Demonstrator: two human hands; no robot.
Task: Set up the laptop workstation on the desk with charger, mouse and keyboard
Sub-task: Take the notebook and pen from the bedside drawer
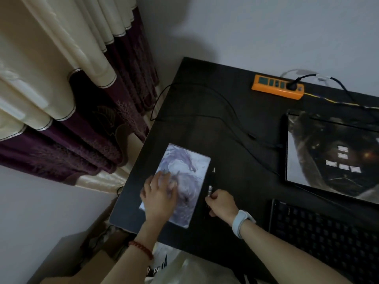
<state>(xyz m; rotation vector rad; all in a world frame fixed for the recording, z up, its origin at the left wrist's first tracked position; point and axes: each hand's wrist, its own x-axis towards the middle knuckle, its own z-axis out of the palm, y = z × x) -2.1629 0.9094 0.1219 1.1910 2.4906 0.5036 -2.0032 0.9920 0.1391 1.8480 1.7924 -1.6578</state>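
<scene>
- Two hands low on the counter (235,124): your left hand (159,194) lies flat, fingers relaxed, on the mouse pad (190,167).
- Your right hand (222,203) pinches a pen (210,188) just right of that pad.

Cream and purple curtains (61,89) hang left of the worktop (205,89), against a pale wall (246,27). A pen (211,185) lies on the worktop. Cardboard boxes (98,257) sit below its near-left corner.

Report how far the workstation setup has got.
Done: laptop open and lit, plug in the orange power strip, keyboard in front. In hand: left hand flat on the mouse pad, right hand holding a pen. Left: no mouse visible.
</scene>
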